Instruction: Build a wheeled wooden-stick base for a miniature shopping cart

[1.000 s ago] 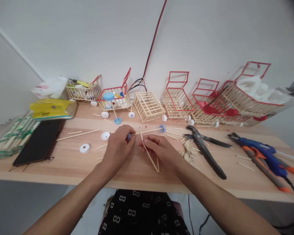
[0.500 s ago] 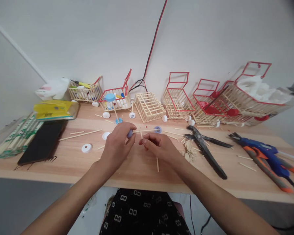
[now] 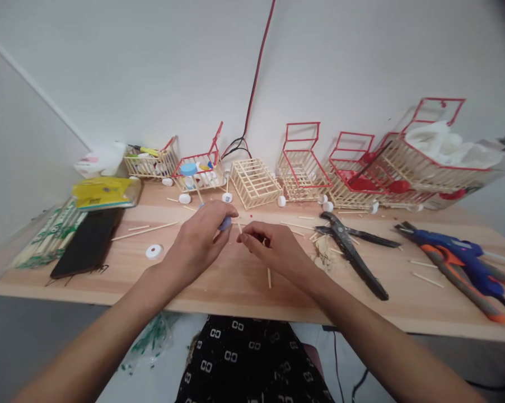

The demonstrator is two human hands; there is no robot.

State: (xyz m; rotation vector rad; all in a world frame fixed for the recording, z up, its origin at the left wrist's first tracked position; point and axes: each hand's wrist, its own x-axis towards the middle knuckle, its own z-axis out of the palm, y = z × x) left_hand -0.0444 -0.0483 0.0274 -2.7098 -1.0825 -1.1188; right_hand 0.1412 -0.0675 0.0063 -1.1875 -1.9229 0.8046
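My left hand (image 3: 202, 232) is closed, pinching a blue bottle cap (image 3: 225, 224) between thumb and fingers. A short length of thin stick runs from that cap toward the right; its far end is hidden. Close beside it, my right hand (image 3: 273, 246) pinches a thin wooden stick (image 3: 239, 226) at the fingertips. Another stick (image 3: 270, 278) pokes out below the right hand on the table. Just beyond my left hand, a light blue cap (image 3: 188, 169) tops an upright stick, whose lower end is mostly covered by the hand.
Along the wall stand several stick-built carts (image 3: 305, 173) and an upturned stick basket (image 3: 256, 182). Pliers (image 3: 353, 254) and a blue glue gun (image 3: 449, 246) lie right. At left are a black phone (image 3: 88, 243), bundled sticks (image 3: 46, 235) and a white roll (image 3: 154, 252).
The second blue cap, at the right end of the held stick, is no longer visible. Both hands stay close together and still pinching, while the camera view has shifted slightly.
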